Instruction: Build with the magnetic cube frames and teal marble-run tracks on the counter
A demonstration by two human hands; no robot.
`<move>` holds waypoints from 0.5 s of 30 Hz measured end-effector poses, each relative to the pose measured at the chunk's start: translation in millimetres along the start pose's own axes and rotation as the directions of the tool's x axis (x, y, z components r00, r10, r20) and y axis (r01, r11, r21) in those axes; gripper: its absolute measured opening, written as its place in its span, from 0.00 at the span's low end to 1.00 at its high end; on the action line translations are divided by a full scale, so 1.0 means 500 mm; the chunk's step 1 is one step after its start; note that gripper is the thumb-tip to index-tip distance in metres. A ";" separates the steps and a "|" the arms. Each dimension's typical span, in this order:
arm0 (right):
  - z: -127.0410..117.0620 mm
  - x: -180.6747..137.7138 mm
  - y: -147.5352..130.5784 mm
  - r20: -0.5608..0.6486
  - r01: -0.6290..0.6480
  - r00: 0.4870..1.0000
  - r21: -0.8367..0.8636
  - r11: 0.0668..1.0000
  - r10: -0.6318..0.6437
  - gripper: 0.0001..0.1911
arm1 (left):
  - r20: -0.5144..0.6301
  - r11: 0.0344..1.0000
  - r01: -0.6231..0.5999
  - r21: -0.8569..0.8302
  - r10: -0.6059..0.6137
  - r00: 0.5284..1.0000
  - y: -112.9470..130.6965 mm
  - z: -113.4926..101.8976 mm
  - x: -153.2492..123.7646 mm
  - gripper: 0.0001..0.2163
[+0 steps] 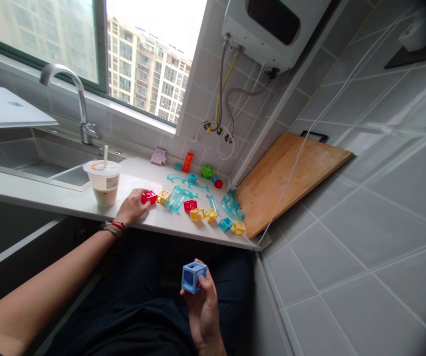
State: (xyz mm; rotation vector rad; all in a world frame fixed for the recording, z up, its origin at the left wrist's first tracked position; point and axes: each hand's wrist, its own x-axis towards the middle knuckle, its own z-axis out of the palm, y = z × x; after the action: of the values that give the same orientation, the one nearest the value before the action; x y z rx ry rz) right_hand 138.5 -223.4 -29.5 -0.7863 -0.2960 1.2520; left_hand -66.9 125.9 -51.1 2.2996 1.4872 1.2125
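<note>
My right hand [203,306] is below the counter edge, over my lap, fingers closed round a blue hollow cube [193,277]. My left hand [133,206] reaches onto the white counter [138,173] and grips a red cube [148,197] at its fingertips. Just right of it lie a yellow cube [163,197], a teal transparent track piece [177,198], another red cube [190,205] and two yellow cubes [203,214]. More teal pieces [232,205], a teal cube [225,224] and a yellow cube [238,228] sit near the counter's right end.
A plastic cup with a straw [104,182] stands just left of my left hand. A sink [42,160] with a tap [81,106] is at the left. A wooden cutting board [287,173] leans on the tiled wall at right. A white cable [290,173] crosses it. Orange and green blocks [198,165] sit by the back wall.
</note>
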 end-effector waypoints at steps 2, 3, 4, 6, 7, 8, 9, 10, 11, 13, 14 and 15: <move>0.001 0.001 0.000 0.004 -0.002 1.000 -0.002 1.000 0.002 0.22 | -0.004 1.000 -0.001 -0.001 0.001 1.000 0.001 0.000 -0.001 0.21; 0.001 0.001 0.001 0.004 -0.004 1.000 -0.005 1.000 0.004 0.22 | -0.006 1.000 -0.003 -0.001 0.003 1.000 0.002 -0.001 -0.001 0.21; 0.001 0.001 0.002 0.003 -0.005 1.000 -0.009 1.000 0.005 0.22 | -0.008 1.000 -0.007 -0.001 0.007 1.000 0.004 -0.003 -0.002 0.21; 0.001 0.000 0.003 0.003 -0.009 1.000 -0.011 1.000 0.009 0.22 | -0.017 1.000 -0.027 0.003 0.027 0.999 0.011 -0.011 -0.004 0.21; 0.001 0.000 0.003 0.004 -0.012 1.000 -0.008 1.000 0.012 0.22 | -0.025 0.999 -0.046 0.007 0.047 0.999 0.018 -0.016 -0.006 0.21; 0.001 0.000 0.003 0.004 -0.014 1.000 -0.004 1.000 0.014 0.22 | -0.029 0.997 -0.076 0.012 0.077 0.997 0.027 -0.022 -0.007 0.21; 0.001 0.001 0.003 0.000 -0.016 1.000 0.000 1.000 0.016 0.22 | -0.022 0.993 -0.120 0.017 0.121 0.992 0.040 -0.027 -0.009 0.20; 0.001 0.001 0.003 -0.005 -0.018 1.000 0.002 1.000 0.018 0.22 | -0.003 0.984 -0.177 0.017 0.177 0.984 0.057 -0.031 -0.011 0.19; 0.001 0.002 0.002 -0.012 -0.019 1.000 0.003 1.000 0.019 0.22 | 0.036 0.969 -0.247 0.011 0.246 0.968 0.077 -0.033 -0.012 0.17; 0.002 0.004 0.001 -0.026 -0.019 0.999 0.008 1.000 0.019 0.22 | 0.144 0.920 -0.391 -0.030 0.391 0.909 0.123 -0.029 -0.013 0.15; 0.003 0.005 0.000 -0.031 -0.020 0.999 0.012 1.000 0.020 0.22 | 0.196 0.892 -0.449 -0.057 0.451 0.871 0.148 -0.022 -0.012 0.15; 0.004 0.006 0.000 -0.036 -0.020 0.999 0.018 1.000 0.021 0.21 | 0.236 0.866 -0.493 -0.082 0.498 0.835 0.172 -0.012 -0.011 0.16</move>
State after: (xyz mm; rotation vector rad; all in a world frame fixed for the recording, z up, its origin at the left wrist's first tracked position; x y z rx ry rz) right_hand 138.2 -220.1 -28.6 -0.7979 -0.2474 1.2566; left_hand -11.9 76.7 -6.2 2.8016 0.8098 0.9655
